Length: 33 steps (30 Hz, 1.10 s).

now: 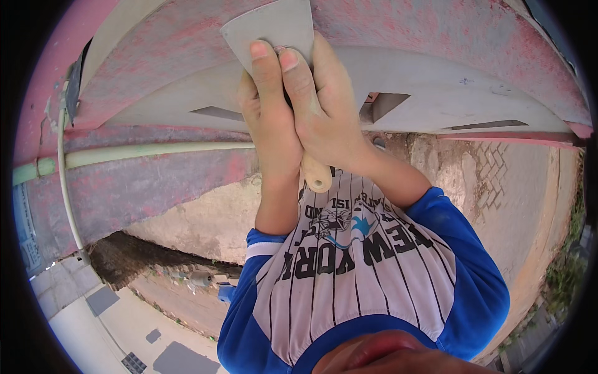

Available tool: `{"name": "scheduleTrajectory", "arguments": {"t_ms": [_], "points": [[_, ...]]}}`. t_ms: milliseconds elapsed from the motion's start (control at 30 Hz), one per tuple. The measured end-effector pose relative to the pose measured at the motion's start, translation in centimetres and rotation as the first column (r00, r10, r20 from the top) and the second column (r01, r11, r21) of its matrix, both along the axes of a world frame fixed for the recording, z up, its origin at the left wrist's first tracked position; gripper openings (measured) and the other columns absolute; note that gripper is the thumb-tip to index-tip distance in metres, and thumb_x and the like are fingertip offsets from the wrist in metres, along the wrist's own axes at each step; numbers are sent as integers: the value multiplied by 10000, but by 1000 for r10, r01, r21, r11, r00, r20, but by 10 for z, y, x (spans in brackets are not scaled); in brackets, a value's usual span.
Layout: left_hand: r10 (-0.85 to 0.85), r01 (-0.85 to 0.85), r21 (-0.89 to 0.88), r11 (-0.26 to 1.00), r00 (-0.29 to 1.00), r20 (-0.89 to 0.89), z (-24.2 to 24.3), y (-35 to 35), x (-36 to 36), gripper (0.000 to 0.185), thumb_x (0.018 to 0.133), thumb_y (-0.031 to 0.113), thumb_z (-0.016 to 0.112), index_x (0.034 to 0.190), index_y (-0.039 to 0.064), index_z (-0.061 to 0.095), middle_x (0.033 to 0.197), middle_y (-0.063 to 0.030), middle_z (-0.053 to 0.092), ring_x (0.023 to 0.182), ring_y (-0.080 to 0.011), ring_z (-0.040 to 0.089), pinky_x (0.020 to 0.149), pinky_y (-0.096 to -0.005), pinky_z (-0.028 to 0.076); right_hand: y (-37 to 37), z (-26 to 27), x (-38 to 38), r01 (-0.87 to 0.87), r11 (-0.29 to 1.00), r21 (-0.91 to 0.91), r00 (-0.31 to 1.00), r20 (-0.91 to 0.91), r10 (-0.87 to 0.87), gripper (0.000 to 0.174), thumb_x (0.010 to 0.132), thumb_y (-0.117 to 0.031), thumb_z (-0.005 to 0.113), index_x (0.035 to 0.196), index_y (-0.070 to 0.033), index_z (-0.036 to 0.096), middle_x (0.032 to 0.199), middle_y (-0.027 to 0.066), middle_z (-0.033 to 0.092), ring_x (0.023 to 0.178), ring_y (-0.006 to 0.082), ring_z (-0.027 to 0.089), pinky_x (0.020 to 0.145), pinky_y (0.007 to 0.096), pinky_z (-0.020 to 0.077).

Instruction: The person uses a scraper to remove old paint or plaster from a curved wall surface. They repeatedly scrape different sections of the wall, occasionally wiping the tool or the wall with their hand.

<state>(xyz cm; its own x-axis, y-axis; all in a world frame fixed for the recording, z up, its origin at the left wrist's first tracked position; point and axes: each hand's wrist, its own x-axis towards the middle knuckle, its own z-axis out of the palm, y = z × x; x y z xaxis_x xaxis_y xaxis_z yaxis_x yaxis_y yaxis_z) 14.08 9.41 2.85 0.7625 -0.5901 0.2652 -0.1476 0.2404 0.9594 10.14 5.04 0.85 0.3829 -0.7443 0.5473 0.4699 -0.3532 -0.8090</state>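
Note:
Both of my hands are closed around one putty knife with a broad metal blade (275, 25) and a pale handle (317, 175). My left hand (273, 103) lies against my right hand (329, 103), with the two thumbs side by side near the base of the blade. The handle's butt end, with a hole in it, sticks out below my palms, and the rest of the handle is hidden. The blade points away from me, in front of a wall band (187, 56) with patchy pink paint over grey. Whether its edge touches that surface cannot be made out.
Below the band is a smooth pale grey wall (406, 70) with several openings, one of them a dark recess (385, 105). A light green pipe (159, 148) runs along the left wall, crossed by a thinner pipe (65, 187). Paving (514, 187) lies at right.

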Motion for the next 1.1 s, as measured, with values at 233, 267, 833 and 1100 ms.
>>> {"name": "scheduleTrajectory", "arguments": {"t_ms": [233,267,833,1100], "points": [[-21,21,7,1000,999,32,-9,6,5,501,1047,482,465,1003,2,599,870,-6,582,815,-95,511,720,-268,422,-2,18,0,17,999,-33,997,-77,-20,244,1038,-200,463,991,38,483,755,182,614,627,307,594,591,392,465],[-36,36,16,999,999,17,-10,6,6,497,1047,480,466,997,4,600,864,-5,580,812,-94,510,715,-267,421,3,2,0,41,999,-12,997,-59,-42,241,1037,-196,462,993,39,483,752,184,613,616,314,589,584,394,462],[4,3,121,993,998,-61,-34,10,12,444,1046,415,485,1136,-8,586,1048,-101,579,962,-179,534,830,-335,431,2,-21,1,-53,998,18,989,-138,55,223,1025,-160,459,970,56,466,717,204,615,606,364,629,553,403,471],[26,-9,203,979,996,-79,-44,22,15,451,1037,369,517,1250,-20,596,1190,-155,599,1081,-235,581,920,-372,461,2,-8,6,-47,999,9,992,-114,47,223,1023,-169,472,958,44,458,706,204,616,593,367,621,536,393,465]]}}
